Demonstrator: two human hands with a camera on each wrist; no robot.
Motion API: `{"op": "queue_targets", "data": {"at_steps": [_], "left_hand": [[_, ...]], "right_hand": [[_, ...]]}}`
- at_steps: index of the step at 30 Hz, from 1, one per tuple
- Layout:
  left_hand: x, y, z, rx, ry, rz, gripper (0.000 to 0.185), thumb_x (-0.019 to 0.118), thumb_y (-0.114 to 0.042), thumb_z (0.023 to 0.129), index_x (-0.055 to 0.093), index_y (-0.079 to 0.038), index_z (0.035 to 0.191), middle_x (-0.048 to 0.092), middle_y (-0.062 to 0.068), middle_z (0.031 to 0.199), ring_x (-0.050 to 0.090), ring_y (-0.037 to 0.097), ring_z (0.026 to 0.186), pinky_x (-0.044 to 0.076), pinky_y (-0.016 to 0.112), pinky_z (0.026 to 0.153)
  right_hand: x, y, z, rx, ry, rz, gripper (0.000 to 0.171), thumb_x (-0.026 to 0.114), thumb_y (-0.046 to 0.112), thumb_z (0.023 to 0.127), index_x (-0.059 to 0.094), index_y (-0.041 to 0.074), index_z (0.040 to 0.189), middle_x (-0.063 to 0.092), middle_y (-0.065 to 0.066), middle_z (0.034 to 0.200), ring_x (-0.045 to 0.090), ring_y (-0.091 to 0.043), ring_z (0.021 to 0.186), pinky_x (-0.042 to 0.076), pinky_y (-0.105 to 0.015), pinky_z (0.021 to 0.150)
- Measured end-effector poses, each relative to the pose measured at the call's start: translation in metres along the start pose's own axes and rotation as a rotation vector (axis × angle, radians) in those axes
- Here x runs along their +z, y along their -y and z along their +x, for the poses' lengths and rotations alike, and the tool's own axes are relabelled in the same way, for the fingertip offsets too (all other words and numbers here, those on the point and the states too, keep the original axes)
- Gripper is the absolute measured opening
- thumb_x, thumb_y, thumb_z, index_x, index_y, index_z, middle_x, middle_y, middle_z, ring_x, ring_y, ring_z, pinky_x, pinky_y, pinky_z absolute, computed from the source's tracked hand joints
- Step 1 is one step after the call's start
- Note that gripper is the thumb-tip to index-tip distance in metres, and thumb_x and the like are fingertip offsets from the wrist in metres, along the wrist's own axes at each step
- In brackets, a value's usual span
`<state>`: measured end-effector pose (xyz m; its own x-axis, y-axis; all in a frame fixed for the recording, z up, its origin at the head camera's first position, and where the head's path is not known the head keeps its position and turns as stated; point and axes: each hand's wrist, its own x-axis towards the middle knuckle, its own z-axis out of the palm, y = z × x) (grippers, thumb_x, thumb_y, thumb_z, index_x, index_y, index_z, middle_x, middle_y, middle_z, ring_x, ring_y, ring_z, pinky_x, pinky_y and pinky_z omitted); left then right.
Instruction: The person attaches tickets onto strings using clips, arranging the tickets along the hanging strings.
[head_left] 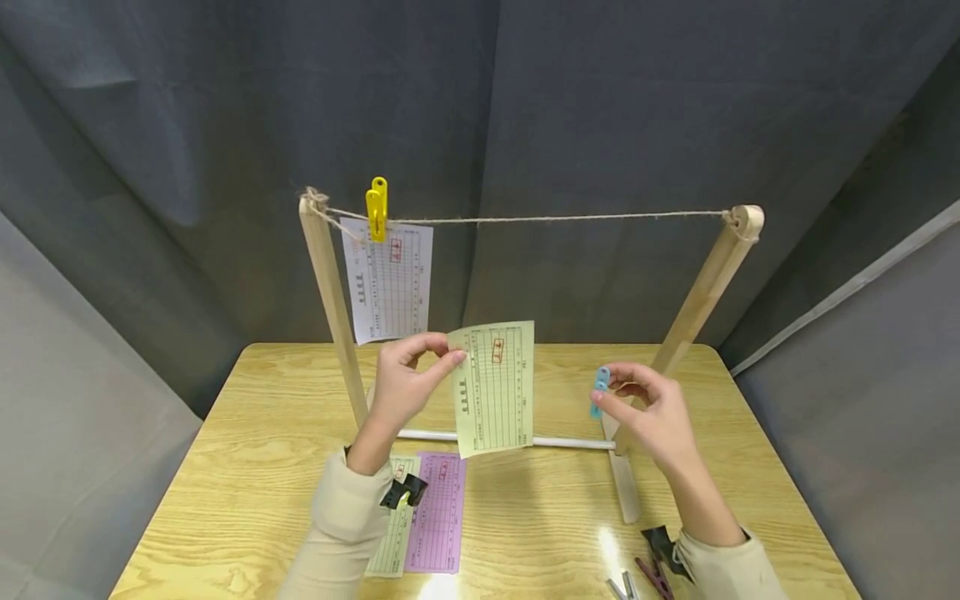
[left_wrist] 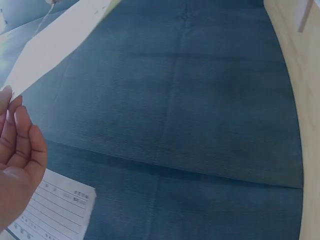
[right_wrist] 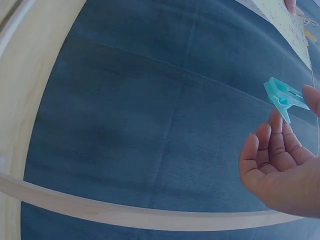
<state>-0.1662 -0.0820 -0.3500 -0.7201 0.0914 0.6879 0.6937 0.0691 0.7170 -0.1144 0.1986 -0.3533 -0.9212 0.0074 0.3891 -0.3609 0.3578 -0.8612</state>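
My left hand (head_left: 408,375) pinches a pale green printed slip (head_left: 498,392) by its upper left edge, holding it up in front of the rack below the string. In the left wrist view the same slip (left_wrist: 55,45) rises edge-on from thumb and fingertip. My right hand (head_left: 652,408) holds a light blue clothespin (head_left: 600,392) between thumb and fingers, to the right of the slip. The right wrist view shows the clothespin (right_wrist: 285,97) pinched at its handle end. A white printed slip (head_left: 390,283) hangs from the string (head_left: 525,219) under a yellow clothespin (head_left: 377,208).
The string runs between two wooden posts (head_left: 705,287), joined low by a white bar (head_left: 573,442). On the wooden table (head_left: 225,467) lie a purple slip (head_left: 437,517) and another green slip (head_left: 386,550). More clothespins (head_left: 655,577) lie near the right forearm. Dark curtain (head_left: 600,100) stands behind.
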Motion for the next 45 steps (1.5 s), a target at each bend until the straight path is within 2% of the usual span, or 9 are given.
{"op": "queue_targets", "data": {"at_steps": [8, 14, 17, 19, 22, 26, 30, 38, 45], "left_hand": [[-0.005, -0.008, 0.013, 0.022, -0.047, -0.007, 0.009, 0.069, 0.014, 0.07, 0.064, 0.012, 0.077, 0.062, 0.022, 0.07, 0.057, 0.004, 0.068, 0.047, 0.019, 0.061], [-0.008, -0.014, 0.026, 0.094, -0.054, 0.006, 0.009, 0.067, 0.015, 0.071, 0.064, 0.013, 0.079, 0.063, 0.022, 0.071, 0.058, 0.002, 0.068, 0.045, 0.017, 0.057], [-0.007, -0.017, 0.032, 0.115, -0.081, 0.004, 0.009, 0.066, 0.017, 0.071, 0.064, 0.013, 0.079, 0.064, 0.02, 0.071, 0.057, 0.003, 0.068, 0.044, 0.016, 0.056], [-0.007, -0.021, 0.036, 0.104, -0.109, -0.01, 0.008, 0.065, 0.017, 0.072, 0.063, 0.014, 0.079, 0.065, 0.019, 0.072, 0.058, 0.004, 0.068, 0.045, 0.017, 0.058], [-0.006, -0.024, 0.042, 0.052, -0.149, -0.022, 0.007, 0.065, 0.013, 0.074, 0.063, 0.015, 0.081, 0.065, 0.019, 0.075, 0.057, 0.006, 0.067, 0.047, 0.019, 0.06], [-0.004, -0.025, 0.051, -0.03, -0.181, -0.033, 0.011, 0.067, 0.005, 0.077, 0.064, 0.014, 0.084, 0.064, 0.021, 0.076, 0.056, 0.007, 0.064, 0.047, 0.019, 0.058], [-0.003, -0.027, 0.057, -0.077, -0.214, -0.058, 0.012, 0.068, 0.004, 0.077, 0.065, 0.013, 0.084, 0.065, 0.019, 0.074, 0.056, 0.008, 0.062, 0.046, 0.019, 0.055], [-0.006, -0.026, 0.065, -0.067, -0.239, -0.038, 0.013, 0.067, 0.003, 0.077, 0.065, 0.013, 0.085, 0.065, 0.017, 0.075, 0.056, 0.007, 0.062, 0.046, 0.018, 0.056], [-0.008, -0.027, 0.07, -0.079, -0.242, -0.012, 0.014, 0.069, 0.001, 0.078, 0.066, 0.012, 0.085, 0.065, 0.016, 0.075, 0.055, 0.008, 0.061, 0.045, 0.018, 0.055]], "right_hand": [[0.003, 0.01, 0.009, -0.048, -0.002, 0.059, 0.022, 0.067, -0.008, 0.074, 0.063, -0.007, 0.096, 0.06, 0.007, 0.083, 0.055, -0.009, 0.077, 0.044, -0.018, 0.071], [0.0, 0.023, 0.015, -0.112, -0.014, 0.103, 0.024, 0.065, -0.015, 0.072, 0.061, -0.01, 0.095, 0.061, 0.005, 0.081, 0.055, -0.01, 0.075, 0.044, -0.019, 0.07], [-0.003, 0.028, 0.017, -0.143, -0.026, 0.111, 0.025, 0.064, -0.017, 0.071, 0.061, -0.011, 0.095, 0.061, 0.003, 0.08, 0.055, -0.011, 0.075, 0.044, -0.019, 0.07], [-0.004, 0.031, 0.018, -0.161, -0.028, 0.109, 0.025, 0.064, -0.018, 0.071, 0.061, -0.011, 0.095, 0.062, 0.003, 0.08, 0.056, -0.011, 0.075, 0.044, -0.019, 0.07], [-0.006, 0.034, 0.021, -0.179, -0.032, 0.102, 0.025, 0.064, -0.018, 0.071, 0.061, -0.012, 0.095, 0.062, 0.003, 0.08, 0.056, -0.01, 0.074, 0.044, -0.019, 0.07], [-0.007, 0.04, 0.027, -0.2, -0.036, 0.101, 0.025, 0.064, -0.018, 0.07, 0.061, -0.012, 0.094, 0.062, 0.003, 0.079, 0.056, -0.01, 0.074, 0.044, -0.02, 0.07], [-0.008, 0.05, 0.031, -0.194, -0.024, 0.103, 0.025, 0.065, -0.018, 0.07, 0.062, -0.011, 0.094, 0.062, 0.002, 0.078, 0.056, -0.011, 0.073, 0.044, -0.019, 0.069], [-0.003, 0.068, 0.043, -0.209, -0.012, 0.157, 0.024, 0.065, -0.015, 0.071, 0.062, -0.011, 0.094, 0.061, -0.001, 0.078, 0.056, -0.013, 0.072, 0.045, -0.021, 0.07], [-0.003, 0.085, 0.056, -0.241, 0.005, 0.322, 0.023, 0.063, -0.015, 0.073, 0.064, -0.006, 0.095, 0.062, -0.003, 0.076, 0.056, -0.013, 0.069, 0.044, -0.019, 0.063]]}}
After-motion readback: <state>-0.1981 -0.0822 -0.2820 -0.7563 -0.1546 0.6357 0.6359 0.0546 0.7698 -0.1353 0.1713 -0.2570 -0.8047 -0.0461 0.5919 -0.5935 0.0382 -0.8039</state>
